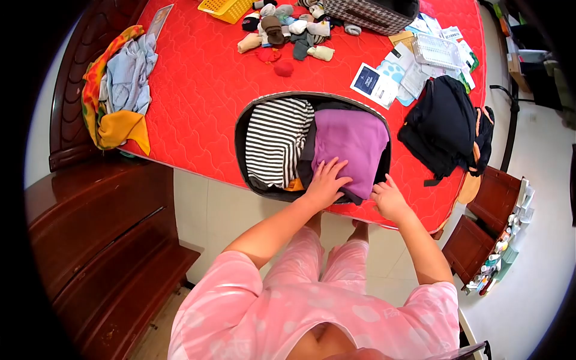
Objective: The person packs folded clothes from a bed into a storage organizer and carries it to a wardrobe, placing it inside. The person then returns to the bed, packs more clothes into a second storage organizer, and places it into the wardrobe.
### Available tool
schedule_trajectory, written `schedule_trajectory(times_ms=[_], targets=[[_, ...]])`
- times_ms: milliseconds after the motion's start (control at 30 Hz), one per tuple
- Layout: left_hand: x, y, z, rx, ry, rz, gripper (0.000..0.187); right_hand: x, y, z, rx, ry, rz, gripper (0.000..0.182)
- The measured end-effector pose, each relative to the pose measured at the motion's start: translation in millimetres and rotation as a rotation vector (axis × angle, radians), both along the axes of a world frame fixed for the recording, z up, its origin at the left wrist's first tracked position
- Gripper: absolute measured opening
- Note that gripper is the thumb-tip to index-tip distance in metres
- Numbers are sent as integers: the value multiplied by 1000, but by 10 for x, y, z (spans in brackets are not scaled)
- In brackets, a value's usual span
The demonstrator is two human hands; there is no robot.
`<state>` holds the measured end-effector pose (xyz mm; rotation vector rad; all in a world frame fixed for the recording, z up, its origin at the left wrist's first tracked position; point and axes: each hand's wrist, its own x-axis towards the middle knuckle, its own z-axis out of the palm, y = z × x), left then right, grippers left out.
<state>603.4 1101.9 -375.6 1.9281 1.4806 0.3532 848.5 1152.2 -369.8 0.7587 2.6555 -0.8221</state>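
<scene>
An oval fabric storage bin (240, 157) with a dark inside sits at the front edge of the bed. Inside it, a black-and-white striped garment (277, 141) lies folded on the left and a purple garment (353, 144) on the right. Dark cloth and a bit of orange cloth (294, 185) show between and below them. My left hand (327, 182) rests with fingers spread on the lower left part of the purple garment. At the bin's front right rim, my right hand (389, 198) has its fingers curled over the edge; its thumb is not clearly visible.
Several rolled socks (285, 29), a yellow basket (227, 8) and a houndstooth box (372, 17) are at the back of the red bed (192, 114). Papers, a clear plastic tray (437, 51) and a black backpack (441, 129) lie right. Clothes (123, 78) are piled left.
</scene>
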Motion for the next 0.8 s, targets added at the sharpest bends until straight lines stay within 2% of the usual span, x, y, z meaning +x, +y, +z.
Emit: schedule_trajectory(times_ms=[133, 233, 300, 333, 433, 467, 567, 633, 700, 767, 800], targets=[[194, 84, -195, 244, 18, -87, 28, -120, -151, -70, 50, 79, 57, 17], [305, 13, -422, 102, 97, -213, 18, -91, -150, -44, 40, 160, 72, 16], [321, -6, -532, 133, 101, -253, 15, -94, -159, 10, 39, 179, 83, 15], [323, -10, -558, 146, 104, -272, 14, -103, -168, 17, 56, 175, 88, 14], [383, -66, -470, -46, 181, -322, 15, -123, -134, -34, 40, 138, 82, 13], [340, -106, -416, -66, 125, -283, 20, -127, -107, -52, 20, 160, 69, 13], [119, -232, -69, -495, 64, -24, 24, -153, 61, -38, -41, 187, 42, 12], [-151, -479, -133, -526, 64, 28, 30, -215, 301, -4, -85, 157, 31, 14], [-387, -786, -132, -287, -3, 350, 28, -291, 612, -75, -8, 325, -17, 15], [-604, -1023, -72, -191, -30, 672, 29, -514, 941, -23, 80, 418, -167, 14], [-660, -1123, -12, -239, -18, 811, 33, -667, 1121, 108, 100, 393, -192, 16]])
